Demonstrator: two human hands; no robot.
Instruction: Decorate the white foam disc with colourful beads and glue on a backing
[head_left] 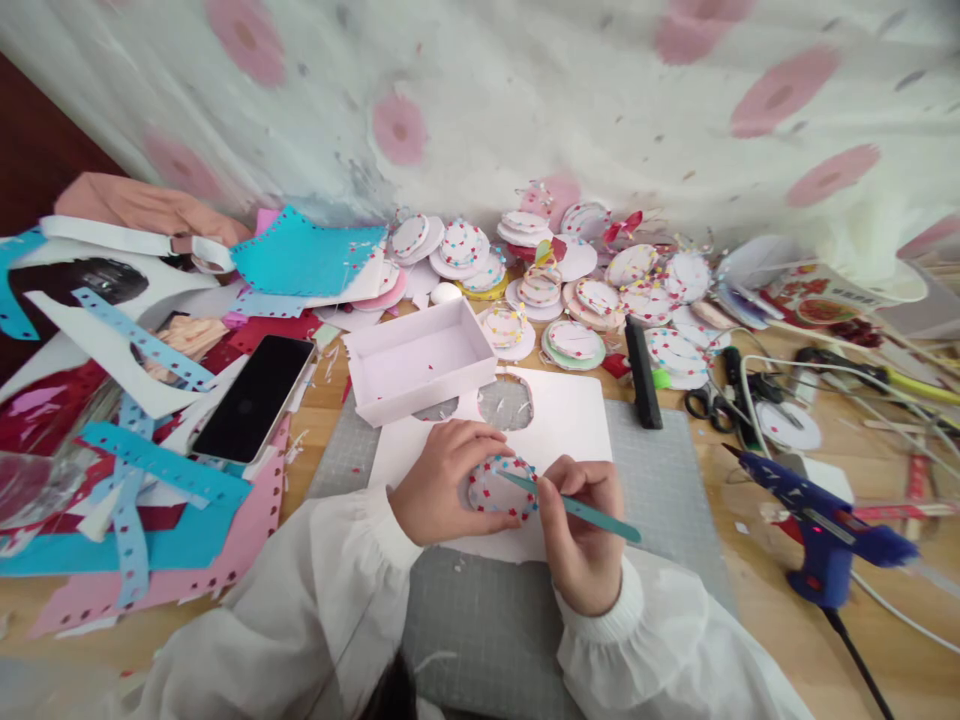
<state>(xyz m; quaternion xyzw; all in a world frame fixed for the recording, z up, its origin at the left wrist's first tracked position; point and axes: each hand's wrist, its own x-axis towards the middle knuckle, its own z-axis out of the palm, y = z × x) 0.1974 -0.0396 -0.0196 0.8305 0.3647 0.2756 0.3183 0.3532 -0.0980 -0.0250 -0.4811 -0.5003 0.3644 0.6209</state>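
Studded disc (493, 492) in hand over white sheet (581, 405)

Pale disc, red and blue dots round its rim, sits at centre, above the sheet's near part; cannot tell whether it touches the paper. Left hand (442, 482) comes in from the side, grasping the disc: thumb along the near edge, fingers arched over the far one. Right hand (585, 530) pinches teal tweezers (604, 518) pen-fashion, slanted, tip over the disc's face. Both wrists low, in gathered white cuffs (600, 625).

Sheet has cut-out holes and lies on a grey cutting mat (480, 620); open white box (420, 355) overlaps its far left corner. Wooden worktop (739, 535) beneath. Left: dark-screened phone (255, 400) among coloured scraps (169, 465). Right: blue glue gun (825, 525). Beyond: finished-looking discs (574, 340) heaped before a pink-flowered curtain (487, 110).
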